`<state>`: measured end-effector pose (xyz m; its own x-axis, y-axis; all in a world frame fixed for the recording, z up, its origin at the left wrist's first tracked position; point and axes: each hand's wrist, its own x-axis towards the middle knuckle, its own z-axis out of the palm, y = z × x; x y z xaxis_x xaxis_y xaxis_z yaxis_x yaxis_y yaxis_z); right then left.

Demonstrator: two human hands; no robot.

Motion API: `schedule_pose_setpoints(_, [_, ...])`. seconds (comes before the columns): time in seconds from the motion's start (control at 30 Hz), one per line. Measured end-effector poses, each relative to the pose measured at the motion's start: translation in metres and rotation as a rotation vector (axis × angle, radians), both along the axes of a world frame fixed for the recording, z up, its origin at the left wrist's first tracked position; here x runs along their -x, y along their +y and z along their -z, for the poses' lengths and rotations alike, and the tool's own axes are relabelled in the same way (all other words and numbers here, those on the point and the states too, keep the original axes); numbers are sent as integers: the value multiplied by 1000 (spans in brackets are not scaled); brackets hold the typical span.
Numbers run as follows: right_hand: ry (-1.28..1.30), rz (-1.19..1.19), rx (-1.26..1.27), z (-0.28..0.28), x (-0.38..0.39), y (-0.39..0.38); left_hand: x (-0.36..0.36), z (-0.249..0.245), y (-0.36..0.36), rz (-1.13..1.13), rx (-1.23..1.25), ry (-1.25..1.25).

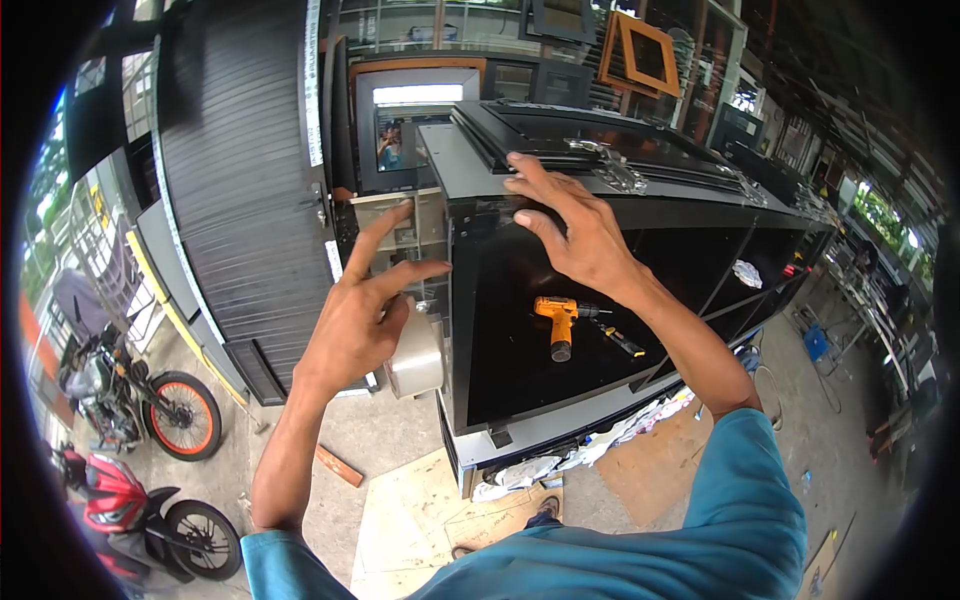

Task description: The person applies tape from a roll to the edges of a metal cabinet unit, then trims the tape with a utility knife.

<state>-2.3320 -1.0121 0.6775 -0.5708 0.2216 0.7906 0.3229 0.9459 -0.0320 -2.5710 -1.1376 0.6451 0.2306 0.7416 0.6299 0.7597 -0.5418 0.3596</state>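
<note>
My left hand [352, 325] is raised beside the near left corner of a black-and-grey cabinet [462, 330]. Two of its fingers stretch out while the others curl at a wide roll of clear tape [415, 358]. Over the cabinet's top left corner reaches my right hand [580, 235], its fingers spread and fingertips right at the upper edge. Shiny clear film shows on the frame just below those fingertips. Inside the cabinet, on its black panel, lie an orange cordless drill [558, 322] and a yellow-and-black cutter knife [622, 341].
Black framed panels with metal hardware [610, 168] rest on the cabinet top. A large dark door [240, 200] stands at the left, with two motorcycles [185, 415] below it. Cardboard [655, 465] and a wood offcut [338, 466] lie on the floor.
</note>
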Motion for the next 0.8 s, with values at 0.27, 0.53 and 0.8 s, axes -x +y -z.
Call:
schedule_pose_setpoints(0.27, [57, -11, -18, -15, 8, -14, 86, 177, -124, -196, 101, -780])
schedule_pose_setpoints(0.53, [21, 68, 107, -21, 31, -14, 66, 268, -205, -418, 117, -1136])
schedule_pose_setpoints(0.8, [53, 286, -560, 41, 26, -21, 19, 240, -189, -275, 180, -1132])
